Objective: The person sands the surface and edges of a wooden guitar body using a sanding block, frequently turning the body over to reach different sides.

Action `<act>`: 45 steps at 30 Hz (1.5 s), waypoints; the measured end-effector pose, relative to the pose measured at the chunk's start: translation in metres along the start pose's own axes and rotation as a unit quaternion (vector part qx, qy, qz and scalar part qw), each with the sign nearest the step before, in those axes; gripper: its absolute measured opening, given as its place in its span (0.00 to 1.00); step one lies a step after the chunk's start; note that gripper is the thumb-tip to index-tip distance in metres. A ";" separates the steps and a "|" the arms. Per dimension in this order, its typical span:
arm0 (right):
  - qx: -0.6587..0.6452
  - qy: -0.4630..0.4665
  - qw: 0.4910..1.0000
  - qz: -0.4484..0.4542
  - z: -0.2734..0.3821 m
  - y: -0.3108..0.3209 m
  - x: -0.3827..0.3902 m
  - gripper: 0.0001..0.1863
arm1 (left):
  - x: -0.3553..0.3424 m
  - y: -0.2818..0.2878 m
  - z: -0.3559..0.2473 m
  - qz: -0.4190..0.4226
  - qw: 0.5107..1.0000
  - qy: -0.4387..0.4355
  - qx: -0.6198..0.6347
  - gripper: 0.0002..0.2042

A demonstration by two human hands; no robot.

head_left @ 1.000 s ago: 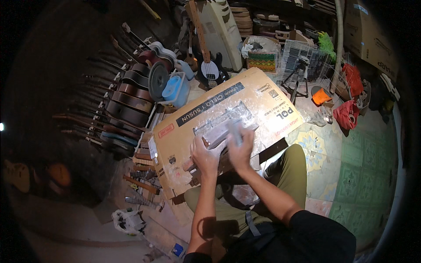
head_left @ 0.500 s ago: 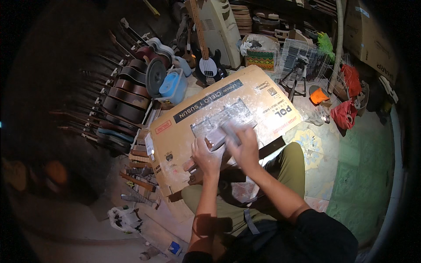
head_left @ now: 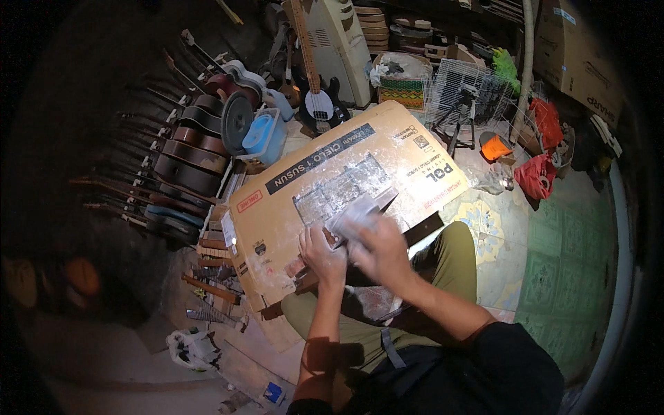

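Gripping a long dark wooden strip (head_left: 360, 259), the left hand (head_left: 324, 254) has its fingers curled shut around it near the strip's left end. Right hand (head_left: 379, 250) is motion-blurred; fingers look wrapped over a pale sanding pad (head_left: 353, 213) pressed on the strip, exact grip cannot be told.

Landmark: the flattened cardboard box (head_left: 332, 187) lying across the person's lap. The strip lies along its near edge, its right end poking out past the box toward the green-trousered knee (head_left: 449, 259). White dust covers the box middle, just beyond the hands.

Containers:
- blue plastic tub (head_left: 266, 135) off the box's far-left corner, lid on, contents hidden
- white wire cage (head_left: 470, 90) beyond the far-right corner, a small tripod (head_left: 460, 121) in front of it
- red plastic bag (head_left: 536, 176) right of the box, contents not visible
- white plastic bag (head_left: 190, 348) on the floor near-left of the box

Row of guitar bodies (head_left: 187, 159) stacked left of the box; black bass guitar (head_left: 315, 104) standing behind it.
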State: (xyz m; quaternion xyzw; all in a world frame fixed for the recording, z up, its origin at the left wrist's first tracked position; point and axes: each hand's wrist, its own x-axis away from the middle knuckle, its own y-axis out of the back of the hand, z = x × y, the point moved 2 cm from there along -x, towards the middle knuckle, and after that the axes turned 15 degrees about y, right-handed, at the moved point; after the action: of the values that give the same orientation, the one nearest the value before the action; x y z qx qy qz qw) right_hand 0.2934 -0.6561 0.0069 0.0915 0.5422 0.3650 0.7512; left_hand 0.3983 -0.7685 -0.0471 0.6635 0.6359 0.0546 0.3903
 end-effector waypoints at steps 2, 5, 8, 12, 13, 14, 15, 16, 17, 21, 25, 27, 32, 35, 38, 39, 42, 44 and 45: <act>-0.031 -0.021 0.999 0.036 0.002 0.003 0.000 0.27 | 0.003 -0.001 -0.006 -0.007 1.000 -0.004 0.004 0.21; -0.029 -0.145 0.987 -0.069 -0.037 -0.001 -0.004 0.27 | 0.003 -0.004 -0.009 -0.030 1.000 -0.007 0.006 0.20; -0.038 -0.015 0.999 0.028 0.008 0.004 -0.001 0.28 | 0.001 -0.012 0.007 -0.040 0.999 -0.020 -0.010 0.21; -0.108 -0.178 0.971 -0.121 -0.045 -0.005 -0.001 0.27 | 0.001 -0.007 -0.011 0.003 1.000 0.004 0.009 0.24; -0.071 -0.084 0.992 -0.064 -0.010 -0.010 -0.005 0.27 | -0.005 -0.005 0.003 -0.042 0.999 -0.027 0.005 0.24; -0.028 0.009 1.000 -0.009 0.010 -0.014 -0.009 0.27 | -0.010 -0.002 0.009 -0.047 0.998 -0.032 0.000 0.24; -0.033 0.020 0.999 -0.028 0.005 -0.021 -0.005 0.25 | -0.011 0.001 0.013 -0.039 0.999 -0.022 -0.014 0.25; -0.032 0.015 0.999 -0.029 -0.019 -0.035 0.004 0.25 | -0.008 0.002 0.014 -0.026 0.999 -0.011 -0.026 0.26; -0.067 -0.107 0.986 -0.105 -0.071 -0.046 0.016 0.24 | -0.010 0.002 -0.008 -0.042 0.999 -0.030 -0.002 0.28; -0.297 -0.415 0.860 -0.015 -0.212 -0.049 0.087 0.20 | -0.019 -0.006 -0.016 0.014 1.000 -0.009 -0.009 0.32; -0.372 -0.478 0.789 -0.101 -0.167 -0.066 0.173 0.21 | -0.027 -0.009 0.006 0.001 0.998 0.037 0.059 0.34; -0.373 -0.535 0.754 -0.082 -0.146 -0.067 0.191 0.20 | -0.045 -0.011 0.016 -0.098 0.990 -0.015 0.098 0.33; -0.379 -0.579 0.718 -0.078 -0.094 -0.080 0.246 0.19 | -0.069 -0.011 0.000 -0.047 0.996 -0.021 0.066 0.29; -0.349 -0.587 0.729 -0.047 -0.102 -0.103 0.291 0.21 | -0.087 -0.022 0.002 -0.032 0.998 0.012 0.045 0.24; -0.326 -0.596 0.733 0.000 -0.116 -0.117 0.297 0.22 | -0.111 -0.028 0.016 0.031 0.995 0.013 0.090 0.16; -0.300 -0.599 0.740 0.059 -0.108 -0.111 0.283 0.22 | -0.115 -0.018 0.030 0.025 0.997 0.018 0.077 0.16; -0.269 -0.570 0.775 0.050 -0.103 -0.103 0.269 0.22 | -0.128 -0.014 0.043 0.071 0.993 0.019 0.098 0.17; -0.278 -0.580 0.765 0.038 -0.100 -0.100 0.266 0.23 | -0.133 -0.014 0.045 0.121 0.983 0.020 0.139 0.20; -0.282 -0.590 0.756 0.028 -0.101 -0.100 0.267 0.23 | -0.131 -0.021 0.043 0.096 0.972 0.045 0.208 0.17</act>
State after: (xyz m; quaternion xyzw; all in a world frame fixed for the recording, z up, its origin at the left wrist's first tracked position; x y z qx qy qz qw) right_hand 0.2882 -0.5806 -0.2863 0.0874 -0.1392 0.3958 0.9035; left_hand 0.3816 -0.9060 -0.0332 0.7848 0.5837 -0.0125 0.2078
